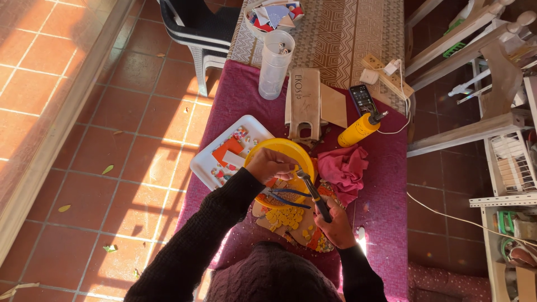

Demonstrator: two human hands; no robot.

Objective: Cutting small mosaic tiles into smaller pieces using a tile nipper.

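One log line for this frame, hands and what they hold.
left hand: over yellow bowl, grip unclear | right hand: holding tile nippers | under hands: mosaic board | nearby: pink cloth, white tray

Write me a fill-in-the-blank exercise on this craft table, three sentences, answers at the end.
1. The left hand rests over a round bowl coloured ____.
2. The right hand grips a tool with ____ handles.
3. The crumpled cloth beside the bowl is ____.

Missing words: yellow; blue; pink
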